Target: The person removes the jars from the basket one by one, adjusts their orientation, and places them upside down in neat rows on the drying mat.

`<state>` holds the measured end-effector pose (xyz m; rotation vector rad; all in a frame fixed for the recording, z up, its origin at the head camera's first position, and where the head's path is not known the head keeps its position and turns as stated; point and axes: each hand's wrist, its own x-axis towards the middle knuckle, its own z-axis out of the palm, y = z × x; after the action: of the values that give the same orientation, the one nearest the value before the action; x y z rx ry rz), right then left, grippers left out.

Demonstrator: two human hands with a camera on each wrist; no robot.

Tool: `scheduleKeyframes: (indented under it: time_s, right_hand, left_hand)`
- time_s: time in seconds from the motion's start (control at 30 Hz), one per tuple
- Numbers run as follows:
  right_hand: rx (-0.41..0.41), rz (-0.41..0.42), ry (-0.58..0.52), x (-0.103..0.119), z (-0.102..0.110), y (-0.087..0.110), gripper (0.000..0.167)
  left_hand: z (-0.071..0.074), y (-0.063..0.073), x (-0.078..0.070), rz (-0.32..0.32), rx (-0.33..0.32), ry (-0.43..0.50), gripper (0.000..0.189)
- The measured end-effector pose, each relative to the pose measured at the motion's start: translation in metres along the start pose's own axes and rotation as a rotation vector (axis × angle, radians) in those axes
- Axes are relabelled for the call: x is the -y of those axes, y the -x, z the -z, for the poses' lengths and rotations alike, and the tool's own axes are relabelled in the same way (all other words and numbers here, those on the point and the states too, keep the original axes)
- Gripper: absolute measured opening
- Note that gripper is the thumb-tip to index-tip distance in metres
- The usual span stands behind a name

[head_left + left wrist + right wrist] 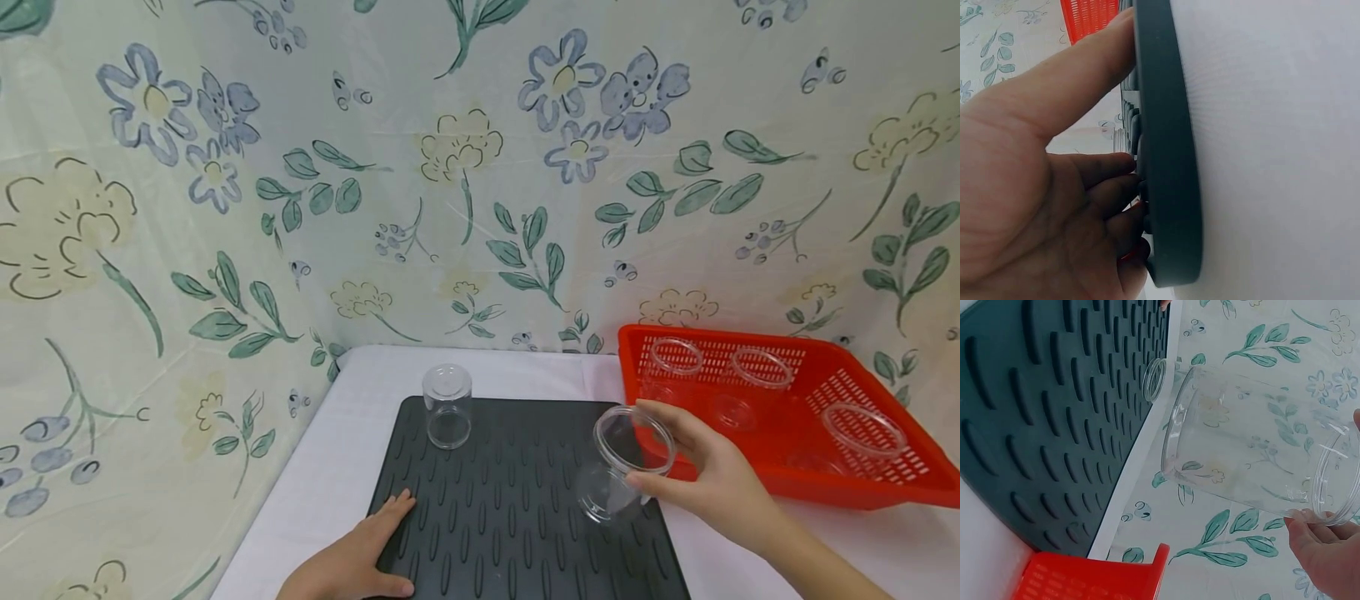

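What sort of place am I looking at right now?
Probably an indoor tabletop work area: a white-covered table, a floral backdrop close behind it, and a dark ribbed mat beside a red basket holding clear containers. Which room, I can't tell.

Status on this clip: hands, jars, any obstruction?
Right hand holds clear jar by its rim, above black mat. Left hand rests at mat's left edge. Second jar at mat's far-left corner. Nothing visible between held jar and mat.
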<state>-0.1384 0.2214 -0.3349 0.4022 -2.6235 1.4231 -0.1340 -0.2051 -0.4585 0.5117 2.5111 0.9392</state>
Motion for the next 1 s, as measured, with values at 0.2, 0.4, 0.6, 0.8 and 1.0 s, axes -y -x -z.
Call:
scheduleKeyframes:
  time_s: [0.2,0.4,0.6,0.8,1.0]
  right_hand:
    - [0.023,0.026,-0.049,0.002,-0.009,0.003,0.073]
    - [0.053,0.042,-0.047,0.004,-0.018,0.007,0.073]
    - [0.09,0.03,-0.072,0.006,-0.024,0.008,0.073]
    - [0.115,0.014,-0.104,0.006,-0.028,0.008,0.072]
    - [0.147,-0.022,-0.14,0.007,-0.032,0.009,0.073]
  left_hand:
    - [0.001,-0.001,0.0,0.003,0.005,-0.001,0.103]
    - [0.0,-0.002,0.001,-0.017,0.003,-0.008,0.103]
    - [-0.001,-0.003,0.003,-0.022,0.0,-0.011,0.104]
    - [0.0,-0.003,0.001,0.004,0.008,-0.013,0.103]
    - [0.004,-0.002,-0.008,0.021,0.009,-0.053,0.104]
